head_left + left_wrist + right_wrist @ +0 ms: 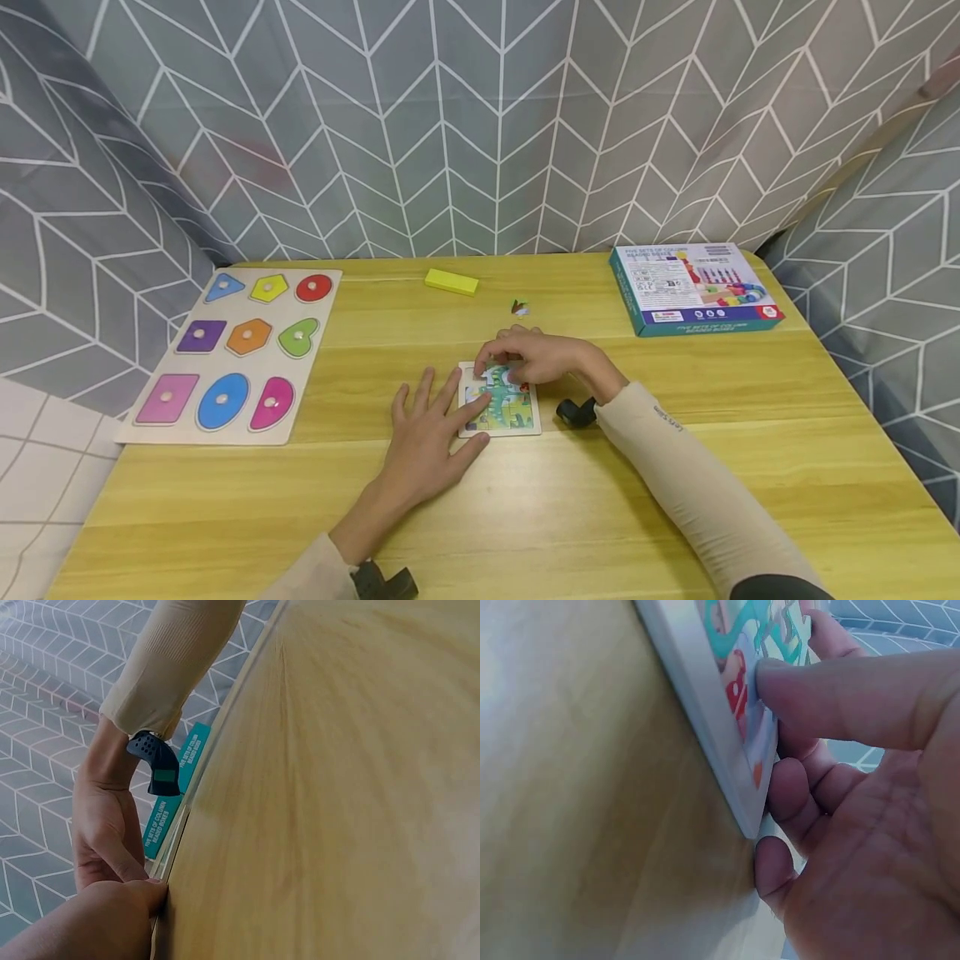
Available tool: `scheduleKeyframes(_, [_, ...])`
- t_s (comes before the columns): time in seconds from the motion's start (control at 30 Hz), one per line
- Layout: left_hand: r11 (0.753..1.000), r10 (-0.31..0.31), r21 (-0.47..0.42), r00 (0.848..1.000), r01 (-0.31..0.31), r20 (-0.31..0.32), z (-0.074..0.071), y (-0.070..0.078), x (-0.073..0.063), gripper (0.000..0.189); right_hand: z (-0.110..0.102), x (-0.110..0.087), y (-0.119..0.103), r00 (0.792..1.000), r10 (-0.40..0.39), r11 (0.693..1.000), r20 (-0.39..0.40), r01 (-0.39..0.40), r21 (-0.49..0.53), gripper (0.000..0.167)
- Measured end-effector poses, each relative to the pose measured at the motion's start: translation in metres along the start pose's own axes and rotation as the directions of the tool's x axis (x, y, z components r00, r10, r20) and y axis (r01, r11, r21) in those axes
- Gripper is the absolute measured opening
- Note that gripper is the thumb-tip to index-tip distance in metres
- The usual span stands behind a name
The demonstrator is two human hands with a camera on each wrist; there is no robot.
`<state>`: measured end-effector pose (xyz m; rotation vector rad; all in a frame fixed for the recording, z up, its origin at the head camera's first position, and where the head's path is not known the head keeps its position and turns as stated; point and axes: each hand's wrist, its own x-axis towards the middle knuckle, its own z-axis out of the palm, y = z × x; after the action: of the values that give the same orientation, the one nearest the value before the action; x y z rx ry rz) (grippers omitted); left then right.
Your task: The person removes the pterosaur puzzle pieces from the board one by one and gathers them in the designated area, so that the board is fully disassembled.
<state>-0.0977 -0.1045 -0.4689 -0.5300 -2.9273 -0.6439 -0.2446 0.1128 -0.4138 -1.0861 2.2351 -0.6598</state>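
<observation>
A small jigsaw puzzle (517, 414) in a pale square frame lies on the table, showing a green dinosaur picture. My left hand (423, 442) is spread beside it, with one finger reaching onto the picture and the thumb near the lower left corner. My right hand (543, 357) curls over the far edge. In the right wrist view, its thumb (802, 694) presses the picture beside a red patch, and the other fingers bend along the edge. Bare backing shows at the frame's upper left. A loose puzzle piece (520, 309) lies beyond the right hand.
On the left lies a shape board (258, 287) with several knobbed coloured shapes. A yellow block (452, 282) rests near the table's back edge. At the back right is a teal-sided box (693, 287). A patterned curtain (465, 125) hangs behind the table.
</observation>
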Motion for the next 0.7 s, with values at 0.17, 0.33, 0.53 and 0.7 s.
scheduleKeyframes(0.17, [1.000, -0.001, -0.001, 1.000, 0.001, -0.004, 0.000, 0.000, 0.000, 0.051, 0.004, -0.002, 0.003, 0.998, -0.023, 0.999, -0.055, 0.024, 0.023, 0.044])
scheduleKeyframes(0.33, [1.000, 0.000, -0.002, 1.000, 0.000, -0.002, 0.000, 0.000, 0.000, 0.051, 0.011, -0.006, 0.006, 0.989, -0.071, 0.997, -0.132, 0.076, 0.033, 0.043])
scheduleKeyframes(0.53, [1.000, 0.008, 0.012, 1.000, -0.007, -0.018, 0.000, 0.001, 0.000, 0.051, 0.015, -0.008, 0.008, 0.980, -0.094, 0.992, -0.178, 0.107, 0.067, 0.044])
scheduleKeyframes(0.7, [1.000, 0.007, 0.021, 1.000, -0.006, -0.015, 0.000, 0.001, 0.000, 0.052, 0.016, -0.008, 0.009, 0.978, -0.095, 0.991, -0.183, 0.110, 0.073, 0.044])
